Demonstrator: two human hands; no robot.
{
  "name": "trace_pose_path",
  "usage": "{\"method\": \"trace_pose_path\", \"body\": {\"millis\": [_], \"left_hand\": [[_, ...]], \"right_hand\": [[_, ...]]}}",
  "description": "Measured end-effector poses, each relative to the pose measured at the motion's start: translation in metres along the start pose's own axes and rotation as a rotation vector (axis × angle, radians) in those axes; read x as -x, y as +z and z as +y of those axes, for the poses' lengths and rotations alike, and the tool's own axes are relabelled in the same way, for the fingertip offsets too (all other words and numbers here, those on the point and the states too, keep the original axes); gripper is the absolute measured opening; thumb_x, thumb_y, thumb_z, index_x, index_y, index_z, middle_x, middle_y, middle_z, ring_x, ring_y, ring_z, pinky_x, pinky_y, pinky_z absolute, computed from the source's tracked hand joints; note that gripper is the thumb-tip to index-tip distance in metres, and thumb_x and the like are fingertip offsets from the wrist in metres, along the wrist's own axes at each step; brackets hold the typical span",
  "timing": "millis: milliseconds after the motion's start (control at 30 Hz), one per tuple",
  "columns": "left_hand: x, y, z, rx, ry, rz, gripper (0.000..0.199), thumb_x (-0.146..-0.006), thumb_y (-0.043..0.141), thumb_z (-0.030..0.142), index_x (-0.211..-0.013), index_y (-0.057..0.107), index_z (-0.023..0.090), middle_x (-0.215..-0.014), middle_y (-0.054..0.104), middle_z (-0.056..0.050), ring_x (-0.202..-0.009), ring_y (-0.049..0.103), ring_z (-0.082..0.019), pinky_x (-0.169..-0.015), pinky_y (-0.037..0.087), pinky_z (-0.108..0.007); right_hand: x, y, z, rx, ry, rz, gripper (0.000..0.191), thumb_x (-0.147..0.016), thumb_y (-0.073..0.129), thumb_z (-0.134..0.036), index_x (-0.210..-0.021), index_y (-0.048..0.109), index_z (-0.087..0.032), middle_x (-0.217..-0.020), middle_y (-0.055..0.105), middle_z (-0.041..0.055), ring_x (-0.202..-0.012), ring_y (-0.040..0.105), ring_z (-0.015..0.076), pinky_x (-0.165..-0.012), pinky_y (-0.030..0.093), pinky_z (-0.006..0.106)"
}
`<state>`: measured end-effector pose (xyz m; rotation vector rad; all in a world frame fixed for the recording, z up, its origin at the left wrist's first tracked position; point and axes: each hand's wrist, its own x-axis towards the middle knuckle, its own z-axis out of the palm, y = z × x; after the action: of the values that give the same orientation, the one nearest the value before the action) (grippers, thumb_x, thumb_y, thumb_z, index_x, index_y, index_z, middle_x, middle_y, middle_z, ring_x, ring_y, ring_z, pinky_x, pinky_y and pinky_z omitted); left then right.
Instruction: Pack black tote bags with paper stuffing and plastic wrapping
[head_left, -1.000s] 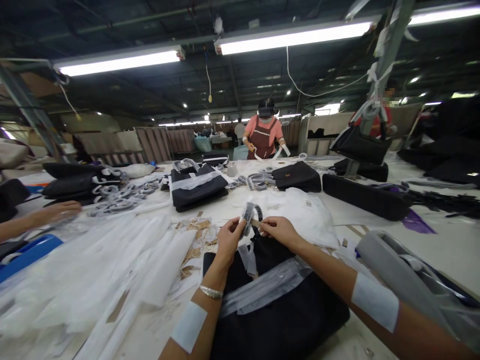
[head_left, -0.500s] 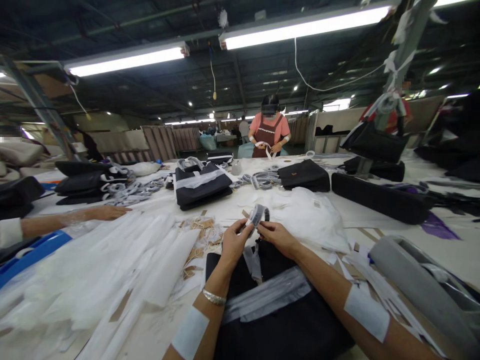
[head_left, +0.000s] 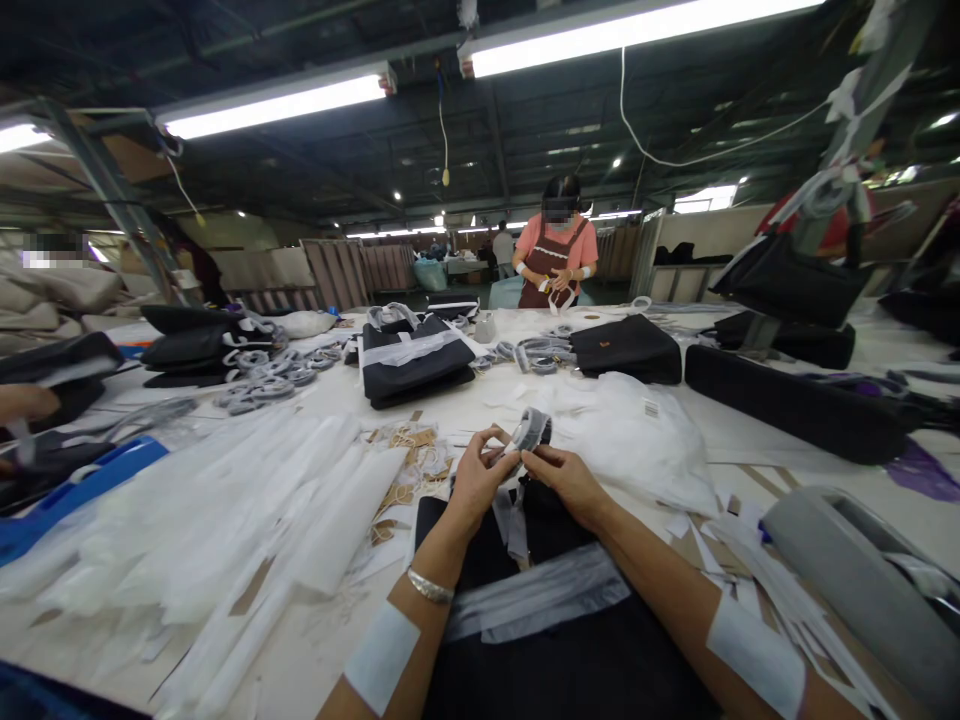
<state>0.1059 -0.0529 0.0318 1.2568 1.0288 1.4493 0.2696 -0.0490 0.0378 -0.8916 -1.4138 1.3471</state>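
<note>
A coiled strap (head_left: 532, 428), grey and wrapped in clear film, stands between my hands above a black bag (head_left: 555, 670). My left hand (head_left: 480, 485) pinches the coil's left side with thumb and fingers. From the right, my right hand (head_left: 568, 482) grips its lower edge, the fingertips of both hands nearly meeting. The bag lies in front of me under my forearms, with a band of wrinkled translucent film (head_left: 540, 597) across it. A narrower wrapped strip (head_left: 514, 530) runs down from near my hands onto the bag.
White plastic sleeves (head_left: 247, 500) spread over the left of the table, beside corded tags (head_left: 409, 450). A bulky clear bag (head_left: 637, 435) lies behind my right hand. A grey tape dispenser-like object (head_left: 840, 570) sits right. Black bags (head_left: 416, 360) and a co-worker (head_left: 556, 250) are beyond.
The view has turned slightly left. My hands still hold the coil, which has tilted a little. The neighbour's hand at left has drawn back from the plastic sleeves toward the frame's edge.
</note>
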Motion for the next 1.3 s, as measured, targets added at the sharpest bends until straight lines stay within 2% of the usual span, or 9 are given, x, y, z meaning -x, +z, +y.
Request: {"method": "trace_pose_path", "body": {"millis": [100,167,233,367,500,833,1000,1133,1300], "left_hand": [[0.003,0.001,0.006,0.117,-0.089,0.005,0.099,-0.064,0.088,0.036,-0.146,0.035,0.020,-0.107,0.071,-0.012,-0.098,0.068,-0.023,-0.089,0.051,-0.035],[0.004,0.002,0.009,0.122,-0.091,0.008,0.107,-0.061,0.089,0.037,-0.148,0.030,0.018,-0.097,0.073,-0.009,-0.089,0.069,-0.021,-0.085,0.051,-0.033],[0.003,0.003,0.011,0.120,-0.085,0.020,0.101,-0.059,0.089,0.039,-0.143,0.039,0.015,-0.093,0.074,-0.009,-0.084,0.070,-0.020,-0.080,0.052,-0.032],[0.001,0.003,0.011,0.106,-0.036,0.054,0.067,-0.061,0.087,0.041,-0.117,0.064,0.013,-0.094,0.073,-0.010,-0.083,0.069,-0.020,-0.075,0.053,-0.030],[0.003,0.004,0.014,0.102,0.005,0.039,0.045,-0.065,0.084,0.039,-0.100,0.071,0.014,-0.091,0.073,-0.008,-0.082,0.068,-0.019,-0.074,0.052,-0.028],[0.007,0.004,0.019,0.111,0.001,0.052,0.040,-0.068,0.082,0.037,-0.098,0.069,0.014,-0.088,0.072,-0.007,-0.077,0.065,-0.017,-0.070,0.050,-0.027],[0.009,0.010,0.016,0.064,0.042,0.039,0.034,-0.068,0.081,0.033,-0.095,0.069,0.015,-0.087,0.071,-0.006,-0.077,0.065,-0.017,-0.072,0.050,-0.027],[0.009,0.015,0.013,-0.040,0.134,0.098,0.026,-0.070,0.079,0.031,-0.088,0.071,0.015,-0.086,0.071,-0.006,-0.081,0.065,-0.018,-0.078,0.050,-0.029],[0.008,0.017,0.008,-0.127,0.161,0.168,0.018,-0.073,0.075,0.025,-0.088,0.073,0.014,-0.083,0.074,-0.006,-0.079,0.067,-0.019,-0.078,0.052,-0.031]], "right_hand": [[-0.001,0.000,0.004,0.010,0.017,-0.020,0.044,-0.078,0.071,-0.051,-0.104,0.075,-0.016,-0.088,0.070,0.0044,-0.083,0.059,0.0181,-0.077,0.045,0.030],[-0.001,-0.001,0.006,0.014,0.019,-0.021,0.044,-0.078,0.071,-0.052,-0.105,0.075,-0.017,-0.093,0.071,0.0056,-0.088,0.060,0.0201,-0.079,0.047,0.031],[0.000,-0.001,0.007,-0.053,0.035,-0.017,0.045,-0.079,0.069,-0.056,-0.102,0.075,-0.018,-0.097,0.072,0.0071,-0.092,0.062,0.0221,-0.080,0.049,0.032],[0.001,-0.001,0.006,-0.255,0.075,-0.017,0.048,-0.085,0.057,-0.063,-0.099,0.074,-0.020,-0.106,0.070,0.0098,-0.100,0.064,0.0251,-0.089,0.053,0.038],[0.001,0.000,0.009,-0.284,0.045,-0.045,0.032,-0.079,0.071,-0.051,-0.091,0.076,-0.022,-0.105,0.071,0.0073,-0.104,0.063,0.0247,-0.101,0.048,0.039],[0.002,0.002,0.010,-0.383,0.054,-0.055,0.032,-0.075,0.080,-0.039,-0.102,0.076,-0.022,-0.111,0.071,0.0044,-0.106,0.063,0.0194,-0.106,0.046,0.035],[0.001,0.005,0.014,-0.290,0.070,0.105,0.036,-0.067,0.086,-0.037,-0.097,0.076,-0.020,-0.098,0.074,0.0039,-0.089,0.067,0.0181,-0.090,0.054,0.033],[0.004,0.010,0.011,-0.188,0.016,0.119,0.042,-0.071,0.082,-0.043,-0.105,0.075,-0.021,-0.107,0.073,0.0044,-0.094,0.066,0.0205,-0.087,0.054,0.032],[0.005,0.014,0.005,-0.099,0.011,0.110,0.041,-0.073,0.079,-0.047,-0.106,0.075,-0.023,-0.112,0.072,0.0039,-0.103,0.066,0.0244,-0.091,0.053,0.034]]}}
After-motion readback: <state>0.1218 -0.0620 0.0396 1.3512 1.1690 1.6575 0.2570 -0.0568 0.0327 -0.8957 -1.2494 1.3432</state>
